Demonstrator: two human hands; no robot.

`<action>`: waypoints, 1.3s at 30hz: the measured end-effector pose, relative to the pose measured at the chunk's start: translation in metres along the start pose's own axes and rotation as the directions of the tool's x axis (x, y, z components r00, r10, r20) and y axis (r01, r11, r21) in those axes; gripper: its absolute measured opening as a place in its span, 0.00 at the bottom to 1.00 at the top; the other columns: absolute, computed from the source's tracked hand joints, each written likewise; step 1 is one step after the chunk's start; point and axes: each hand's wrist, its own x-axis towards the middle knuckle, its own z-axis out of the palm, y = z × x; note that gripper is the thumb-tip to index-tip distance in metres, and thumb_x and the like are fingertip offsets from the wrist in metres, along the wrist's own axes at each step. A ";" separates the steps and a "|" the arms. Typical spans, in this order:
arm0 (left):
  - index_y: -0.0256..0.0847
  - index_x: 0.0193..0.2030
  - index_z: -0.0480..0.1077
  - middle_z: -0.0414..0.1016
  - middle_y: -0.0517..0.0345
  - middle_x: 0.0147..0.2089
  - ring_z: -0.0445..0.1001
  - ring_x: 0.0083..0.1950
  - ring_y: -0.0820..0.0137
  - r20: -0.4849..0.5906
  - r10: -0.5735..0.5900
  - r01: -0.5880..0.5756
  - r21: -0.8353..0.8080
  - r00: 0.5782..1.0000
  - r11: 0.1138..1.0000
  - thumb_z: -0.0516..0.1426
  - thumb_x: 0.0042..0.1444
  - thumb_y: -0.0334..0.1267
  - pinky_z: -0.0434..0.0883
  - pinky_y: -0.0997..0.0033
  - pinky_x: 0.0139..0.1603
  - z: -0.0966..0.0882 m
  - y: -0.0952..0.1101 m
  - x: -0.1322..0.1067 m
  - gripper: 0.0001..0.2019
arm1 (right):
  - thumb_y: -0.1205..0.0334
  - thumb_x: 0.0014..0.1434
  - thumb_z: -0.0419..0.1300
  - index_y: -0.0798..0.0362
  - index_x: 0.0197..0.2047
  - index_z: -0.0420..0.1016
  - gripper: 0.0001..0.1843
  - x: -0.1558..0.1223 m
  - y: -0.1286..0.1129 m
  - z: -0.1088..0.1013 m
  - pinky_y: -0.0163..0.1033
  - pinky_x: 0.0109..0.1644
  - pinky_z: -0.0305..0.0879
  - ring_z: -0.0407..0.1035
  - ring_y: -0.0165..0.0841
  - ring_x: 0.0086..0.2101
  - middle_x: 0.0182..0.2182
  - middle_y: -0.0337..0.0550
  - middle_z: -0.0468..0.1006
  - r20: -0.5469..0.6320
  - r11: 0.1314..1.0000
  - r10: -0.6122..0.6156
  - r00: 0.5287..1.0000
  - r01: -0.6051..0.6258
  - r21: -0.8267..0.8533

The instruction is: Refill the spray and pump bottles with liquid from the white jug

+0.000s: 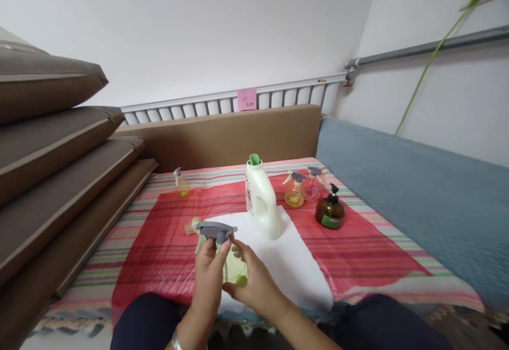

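Close in front of me I hold a spray bottle [236, 266] with a clear, yellowish body and a grey trigger head. My left hand [210, 271] is closed round the neck, just under the head. The fingers of my right hand [258, 282] wrap the side of the body. Behind it, a white detergent jug [267, 204] stands upright with a green piece in its mouth, on a white cloth [296, 265]. A small pale orange object [191, 226] lies beyond my left hand; its kind I cannot tell.
At right stand a yellow spray bottle [294, 197], a pink spray bottle [312, 188] and a brown pump bottle [330, 213]. Another spray bottle [182, 184] is at back left. Stacked cushions [59, 132] rise at left; a blue padded surface [397, 180] borders the right.
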 end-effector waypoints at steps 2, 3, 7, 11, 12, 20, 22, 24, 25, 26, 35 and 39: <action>0.37 0.41 0.73 0.77 0.50 0.42 0.75 0.46 0.61 -0.041 0.032 -0.032 -0.010 0.999 0.999 0.63 0.49 0.45 0.68 0.62 0.50 0.002 0.003 -0.002 0.16 | 0.67 0.41 0.68 0.47 0.61 0.54 0.45 -0.001 0.000 0.000 0.47 0.59 0.57 0.60 0.40 0.55 0.55 0.47 0.65 -0.023 0.997 -0.008 1.000 0.006 -0.071; 0.38 0.41 0.73 0.77 0.51 0.42 0.75 0.47 0.62 -0.055 0.045 -0.046 -0.012 0.997 0.999 0.62 0.50 0.45 0.68 0.62 0.51 0.002 0.005 -0.003 0.15 | 0.67 0.40 0.68 0.48 0.61 0.55 0.45 -0.002 0.001 0.000 0.47 0.59 0.57 0.61 0.41 0.54 0.54 0.47 0.66 -0.036 0.995 0.006 0.999 -0.009 -0.098; 0.38 0.43 0.72 0.77 0.51 0.44 0.74 0.48 0.63 -0.055 0.030 -0.033 -0.050 0.998 0.998 0.61 0.51 0.45 0.68 0.62 0.51 0.002 0.010 -0.002 0.15 | 0.66 0.39 0.69 0.48 0.61 0.55 0.46 -0.005 0.002 -0.001 0.46 0.56 0.60 0.63 0.41 0.52 0.52 0.47 0.68 -0.043 0.989 0.097 0.994 -0.101 -0.105; 0.40 0.40 0.70 0.77 0.54 0.43 0.76 0.44 0.67 -0.165 0.124 -0.152 -0.176 0.978 0.973 0.61 0.51 0.43 0.69 0.62 0.50 -0.004 0.035 0.008 0.12 | 0.65 0.38 0.70 0.47 0.61 0.58 0.46 -0.010 0.014 -0.004 0.47 0.56 0.59 0.63 0.42 0.51 0.51 0.46 0.69 0.007 0.976 0.106 0.994 -0.103 -0.192; 0.41 0.39 0.69 0.77 0.56 0.42 0.76 0.43 0.67 -0.199 0.179 -0.218 -0.194 0.963 0.957 0.61 0.52 0.43 0.70 0.61 0.50 -0.007 0.047 0.013 0.11 | 0.65 0.38 0.69 0.47 0.60 0.59 0.45 -0.012 0.020 -0.004 0.47 0.56 0.59 0.64 0.43 0.50 0.50 0.47 0.69 0.015 0.970 0.123 0.992 -0.117 -0.215; 0.39 0.41 0.66 0.75 0.57 0.37 0.74 0.34 0.70 -0.072 0.443 -0.382 0.394 0.894 0.836 0.54 0.57 0.44 0.72 0.69 0.38 -0.064 0.080 0.089 0.12 | 0.65 0.42 0.65 0.50 0.61 0.55 0.43 -0.022 0.077 -0.007 0.48 0.57 0.58 0.63 0.41 0.53 0.54 0.50 0.66 -0.111 0.964 0.260 0.959 -0.263 -0.020; 0.37 0.40 0.68 0.75 0.56 0.34 0.74 0.34 0.68 0.071 0.305 -0.278 0.636 0.950 0.720 0.55 0.55 0.44 0.71 0.70 0.36 -0.077 0.048 0.104 0.12 | 0.65 0.42 0.64 0.50 0.62 0.52 0.44 -0.018 0.084 -0.008 0.49 0.58 0.58 0.62 0.42 0.54 0.54 0.50 0.66 -0.148 0.962 0.273 0.951 -0.272 0.027; 0.36 0.36 0.70 0.76 0.55 0.32 0.74 0.34 0.65 0.136 0.211 -0.244 0.703 0.968 0.668 0.59 0.50 0.39 0.71 0.69 0.36 -0.086 0.007 0.110 0.09 | 0.65 0.41 0.64 0.49 0.60 0.53 0.43 -0.012 0.088 -0.007 0.49 0.58 0.57 0.62 0.42 0.54 0.53 0.49 0.67 -0.177 0.965 0.263 0.948 -0.260 0.041; 0.37 0.36 0.71 0.77 0.55 0.32 0.75 0.35 0.64 0.169 0.159 -0.232 0.730 0.973 0.642 0.59 0.48 0.36 0.71 0.68 0.37 -0.090 -0.014 0.111 0.08 | 0.66 0.41 0.64 0.49 0.59 0.55 0.42 -0.009 0.089 -0.006 0.50 0.59 0.57 0.62 0.42 0.54 0.53 0.49 0.68 -0.189 0.967 0.254 0.949 -0.250 0.045; 0.37 0.38 0.72 0.78 0.54 0.34 0.76 0.36 0.63 0.189 0.117 -0.220 0.756 0.975 0.616 0.59 0.48 0.34 0.71 0.67 0.39 -0.095 -0.034 0.110 0.10 | 0.67 0.40 0.65 0.49 0.58 0.56 0.41 -0.006 0.090 -0.005 0.50 0.59 0.58 0.63 0.42 0.54 0.53 0.48 0.68 -0.199 0.970 0.244 0.949 -0.239 0.046; 0.33 0.46 0.70 0.76 0.40 0.47 0.72 0.51 0.54 0.119 0.012 -0.115 0.921 0.993 0.373 0.56 0.47 0.27 0.65 0.57 0.54 -0.145 -0.118 0.119 0.16 | 0.67 0.39 0.66 0.48 0.56 0.57 0.40 0.035 0.101 0.022 0.49 0.58 0.59 0.64 0.42 0.53 0.52 0.47 0.69 -0.243 0.989 0.149 0.959 -0.150 0.011; 0.32 0.45 0.70 0.75 0.40 0.46 0.70 0.53 0.52 0.084 0.054 -0.096 0.948 0.995 0.303 0.57 0.46 0.31 0.63 0.54 0.56 -0.166 -0.123 0.112 0.17 | 0.66 0.40 0.66 0.49 0.57 0.54 0.41 0.047 0.112 0.033 0.48 0.58 0.59 0.63 0.42 0.53 0.53 0.49 0.68 -0.250 0.989 0.145 0.957 -0.151 -0.006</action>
